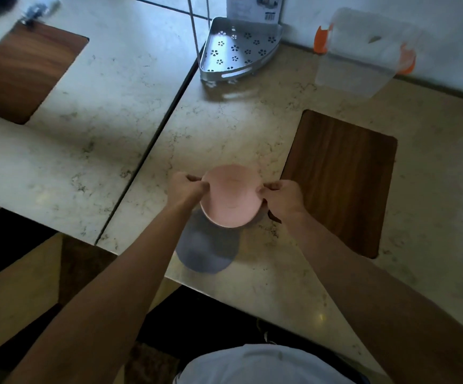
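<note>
A pink round plate [231, 196] is held above the marble table [224, 128], tilted toward me. My left hand [184, 189] pinches its left rim and my right hand [281, 196] pinches its right rim. Below the plate, near the table's front edge, lies a grey-blue round thing [207, 249], blurred, partly hidden by the plate and my left forearm. I cannot tell whether it is a plate or a shadow-like lid.
A silver perforated corner rack [238, 48] stands at the back. A clear container with orange clips [363, 51] leans at the back right. Wooden insets lie to the right [341, 184] and far left [22, 70]. A second table [72, 139] adjoins on the left.
</note>
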A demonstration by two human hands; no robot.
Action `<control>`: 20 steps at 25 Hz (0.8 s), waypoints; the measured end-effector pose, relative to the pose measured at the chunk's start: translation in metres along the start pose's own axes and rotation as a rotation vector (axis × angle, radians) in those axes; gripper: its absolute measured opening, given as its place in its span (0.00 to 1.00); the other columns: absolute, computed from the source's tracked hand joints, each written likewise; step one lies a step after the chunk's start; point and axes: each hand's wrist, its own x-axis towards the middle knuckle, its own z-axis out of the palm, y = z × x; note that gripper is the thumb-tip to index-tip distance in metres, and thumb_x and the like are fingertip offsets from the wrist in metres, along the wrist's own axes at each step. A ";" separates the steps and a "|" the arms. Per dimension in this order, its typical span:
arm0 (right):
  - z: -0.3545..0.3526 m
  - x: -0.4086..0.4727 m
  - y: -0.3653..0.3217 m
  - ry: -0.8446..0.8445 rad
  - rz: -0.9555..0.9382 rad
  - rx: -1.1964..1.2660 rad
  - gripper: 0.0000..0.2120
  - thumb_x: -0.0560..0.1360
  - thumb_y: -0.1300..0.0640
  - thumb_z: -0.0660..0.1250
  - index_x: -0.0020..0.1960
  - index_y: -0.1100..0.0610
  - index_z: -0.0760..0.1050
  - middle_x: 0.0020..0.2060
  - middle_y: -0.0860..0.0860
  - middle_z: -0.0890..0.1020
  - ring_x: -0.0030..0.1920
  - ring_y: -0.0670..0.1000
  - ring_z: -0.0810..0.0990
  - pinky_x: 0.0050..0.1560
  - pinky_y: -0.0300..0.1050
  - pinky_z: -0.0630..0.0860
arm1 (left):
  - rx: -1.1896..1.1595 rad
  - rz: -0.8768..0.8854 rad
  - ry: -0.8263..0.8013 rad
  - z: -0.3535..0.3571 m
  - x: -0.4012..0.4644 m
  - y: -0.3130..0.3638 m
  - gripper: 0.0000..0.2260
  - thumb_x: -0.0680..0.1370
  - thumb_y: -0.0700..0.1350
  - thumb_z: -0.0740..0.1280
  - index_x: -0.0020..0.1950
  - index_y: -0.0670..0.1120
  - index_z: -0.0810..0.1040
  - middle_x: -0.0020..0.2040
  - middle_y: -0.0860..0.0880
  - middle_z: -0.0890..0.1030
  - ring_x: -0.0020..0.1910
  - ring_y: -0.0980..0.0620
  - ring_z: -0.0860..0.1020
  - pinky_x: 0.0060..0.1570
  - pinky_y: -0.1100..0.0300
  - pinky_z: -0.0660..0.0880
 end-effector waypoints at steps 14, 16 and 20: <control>0.061 -0.065 0.048 -0.136 0.095 -0.087 0.05 0.72 0.60 0.74 0.45 0.62 0.83 0.43 0.58 0.86 0.43 0.58 0.85 0.45 0.58 0.84 | 0.054 -0.139 0.071 -0.050 -0.052 -0.095 0.11 0.67 0.38 0.70 0.48 0.45 0.85 0.44 0.47 0.85 0.45 0.50 0.81 0.46 0.56 0.78; 0.062 -0.066 0.050 -0.131 0.082 -0.116 0.04 0.72 0.59 0.74 0.45 0.59 0.83 0.43 0.57 0.86 0.44 0.58 0.85 0.48 0.58 0.83 | 0.105 -0.099 0.077 -0.049 -0.053 -0.098 0.11 0.69 0.38 0.70 0.50 0.45 0.85 0.46 0.47 0.85 0.44 0.51 0.80 0.44 0.59 0.75; 0.061 -0.069 0.049 -0.083 0.035 -0.217 0.06 0.72 0.55 0.74 0.47 0.56 0.83 0.42 0.52 0.85 0.44 0.54 0.84 0.48 0.49 0.82 | 0.176 -0.018 0.082 -0.046 -0.053 -0.104 0.11 0.71 0.39 0.70 0.53 0.44 0.84 0.49 0.45 0.86 0.47 0.49 0.82 0.50 0.56 0.77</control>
